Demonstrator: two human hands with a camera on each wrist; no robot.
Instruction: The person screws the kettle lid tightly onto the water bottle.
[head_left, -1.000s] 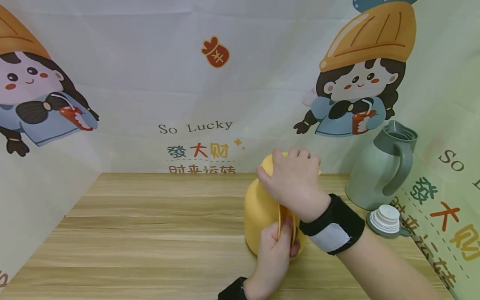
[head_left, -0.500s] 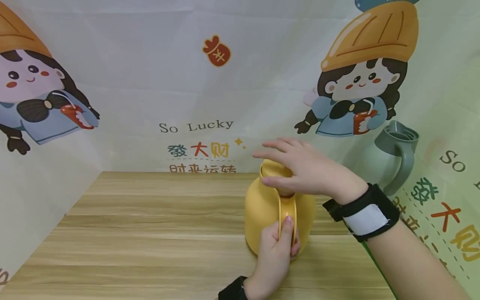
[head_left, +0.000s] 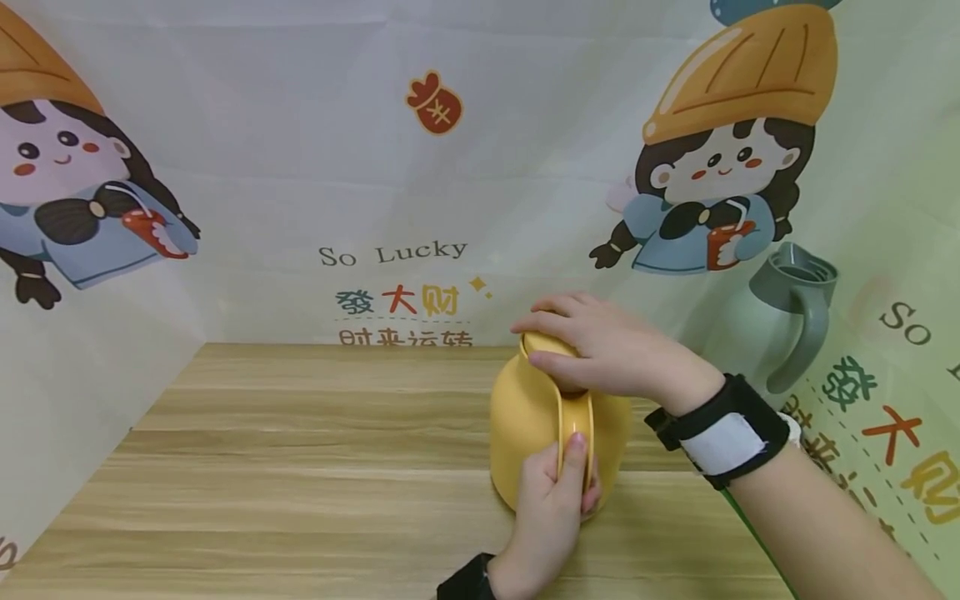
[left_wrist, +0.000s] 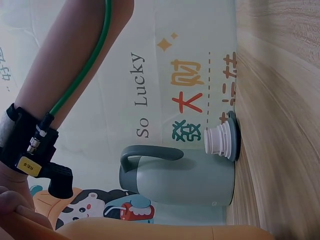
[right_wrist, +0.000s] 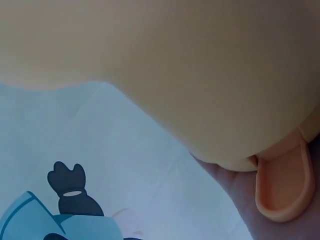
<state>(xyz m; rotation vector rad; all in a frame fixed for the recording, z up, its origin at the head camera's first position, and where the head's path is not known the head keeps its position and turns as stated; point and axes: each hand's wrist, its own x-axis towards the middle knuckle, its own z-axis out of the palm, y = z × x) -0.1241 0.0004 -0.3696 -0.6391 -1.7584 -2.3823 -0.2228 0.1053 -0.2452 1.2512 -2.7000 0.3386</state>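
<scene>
A yellow vacuum jug [head_left: 521, 425] stands upright on the wooden table, its handle [head_left: 576, 410] facing the person. My left hand [head_left: 546, 510] grips that handle, thumb lying along its outer face. Over the jug's yellow lid [head_left: 551, 344] lies my right hand [head_left: 611, 346], fingers fairly straight and spread across the top, thumb along the near side. Part of the lid shows between thumb and forefinger. Up close in the right wrist view, the jug fills the upper part, and a rounded tab [right_wrist: 284, 186] sits against the palm.
A grey-green jug [head_left: 753, 333] with a dark handle and uncovered mouth stands at the back right. Its stopper [left_wrist: 220, 141], white-threaded with a dark green top, rests beside it, mostly behind the right wrist in the head view. A printed cloth [head_left: 300, 183] walls the table's back and sides.
The right hand came off its grip on the lid, turned and lifted with fingers spread, then lowered back onto the lid. The left hand and the yellow jug have stayed put.
</scene>
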